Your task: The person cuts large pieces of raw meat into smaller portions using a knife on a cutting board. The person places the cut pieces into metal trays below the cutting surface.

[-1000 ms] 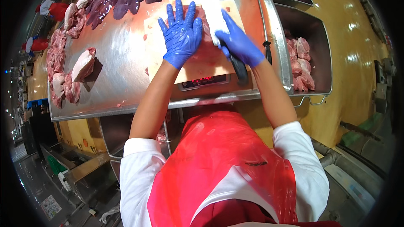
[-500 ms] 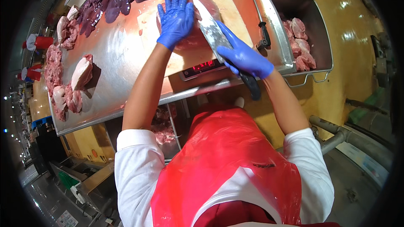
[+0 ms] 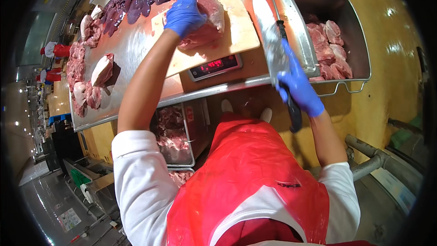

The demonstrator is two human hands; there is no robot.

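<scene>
A large pink piece of raw meat [image 3: 211,23] lies on a pale cutting board [image 3: 243,32]. My blue-gloved left hand [image 3: 183,17] has its fingers curled over the far left side of the meat, gripping it. In my blue-gloved right hand [image 3: 300,86] is the black handle of a broad knife [image 3: 268,32]. Its wide blade points away from me, right of the board and apart from the meat. The board rests on a digital scale [image 3: 215,67] with a lit red display.
A sharpening steel [image 3: 280,23] lies beside the blade. Dark liver pieces [image 3: 141,0] cover the metal table's [image 3: 136,66] far left, with meat chunks [image 3: 102,69] nearer. A metal bin [image 3: 357,32] of meat pieces [image 3: 330,50] stands right; another bin [image 3: 184,157] sits below the table edge.
My right hand has drawn the knife right, off the meat. My left hand has gone from lying flat to gripping the meat, which has turned and shifted slightly left.
</scene>
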